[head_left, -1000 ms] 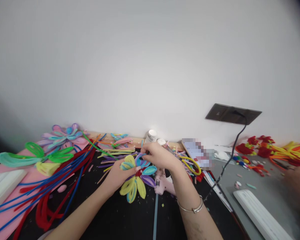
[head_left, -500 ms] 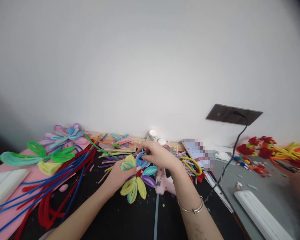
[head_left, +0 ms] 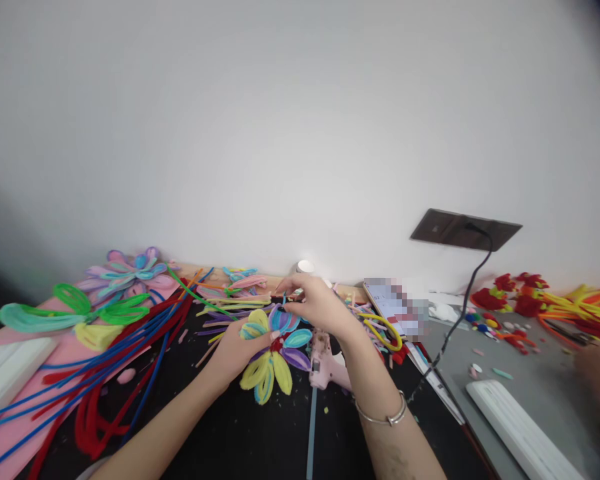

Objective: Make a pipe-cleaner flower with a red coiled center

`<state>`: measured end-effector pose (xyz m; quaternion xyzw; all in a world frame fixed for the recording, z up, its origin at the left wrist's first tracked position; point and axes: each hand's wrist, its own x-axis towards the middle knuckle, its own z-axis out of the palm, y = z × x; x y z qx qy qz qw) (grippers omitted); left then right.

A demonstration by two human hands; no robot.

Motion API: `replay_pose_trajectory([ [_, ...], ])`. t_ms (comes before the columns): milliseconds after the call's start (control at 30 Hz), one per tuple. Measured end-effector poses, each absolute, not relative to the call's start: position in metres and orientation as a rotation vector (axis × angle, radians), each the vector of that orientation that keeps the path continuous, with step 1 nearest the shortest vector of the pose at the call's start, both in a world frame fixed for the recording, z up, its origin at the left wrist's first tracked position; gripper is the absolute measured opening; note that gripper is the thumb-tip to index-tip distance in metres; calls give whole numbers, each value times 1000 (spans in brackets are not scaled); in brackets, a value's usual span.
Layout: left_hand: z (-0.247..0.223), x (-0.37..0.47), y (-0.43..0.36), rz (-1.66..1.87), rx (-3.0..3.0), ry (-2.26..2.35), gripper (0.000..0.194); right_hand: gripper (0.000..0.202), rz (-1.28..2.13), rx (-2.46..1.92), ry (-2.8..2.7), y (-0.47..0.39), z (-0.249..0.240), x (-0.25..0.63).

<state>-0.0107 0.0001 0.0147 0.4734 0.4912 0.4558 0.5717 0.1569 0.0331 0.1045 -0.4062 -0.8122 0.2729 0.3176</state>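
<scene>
A pipe-cleaner flower (head_left: 283, 375) with yellow, blue and purple petals and a red middle is held above the black work surface. My left hand (head_left: 237, 350) grips it from the left, thumb by the red middle. At its upper petals my right hand (head_left: 317, 307) is closed in a pinch on a blue petal tip (head_left: 284, 300); the fingertips partly hide it. Just right of the flower lies a pink glue gun (head_left: 325, 370) with a long glue stick (head_left: 311, 427) pointing toward me.
Finished pipe-cleaner flowers (head_left: 130, 275) and loose blue and red pipe cleaners (head_left: 145, 343) lie left. Behind are a white cup (head_left: 305, 267) and a phone (head_left: 385, 303). A black cable (head_left: 460, 307) hangs from the wall socket (head_left: 465, 228). Another person's blurred hand (head_left: 597, 373) is far right.
My right hand has lifted slightly at the upper petals, its fingers closer together. My left hand and the flower stay almost in place.
</scene>
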Motion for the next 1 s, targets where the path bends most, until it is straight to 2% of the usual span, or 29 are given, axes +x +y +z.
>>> replay_pose_trajectory([
  [167, 9, -14, 2, 1113, 1083, 1188, 29, 5, 667, -1254, -1860, 29, 118, 184],
  [333, 7, -14, 2, 1175, 1035, 1193, 29, 11, 558, -1534, -1709, 11, 120, 212],
  [600, 15, -13, 0, 1226, 916, 1152, 32, 19, 384, -1674, -1818, -11, 70, 224],
  [767, 14, -14, 1, 1247, 880, 1137, 31, 34, 389, -1752, -1920, -18, 60, 235],
  [833, 13, -14, 2, 1260, 858, 1126, 33, 25, 527, -1785, -1980, -24, 57, 242],
  [900, 12, -14, 1, 1275, 830, 1106, 34, 7, 641, -1810, -2053, -31, 53, 247],
  [967, 13, -13, 1, 1280, 792, 1081, 33, 30, 684, -1819, -2126, -36, 46, 247],
  [1000, 14, -13, 0, 1278, 773, 1069, 33, 34, 696, -1822, -2160, -38, 42, 245],
])
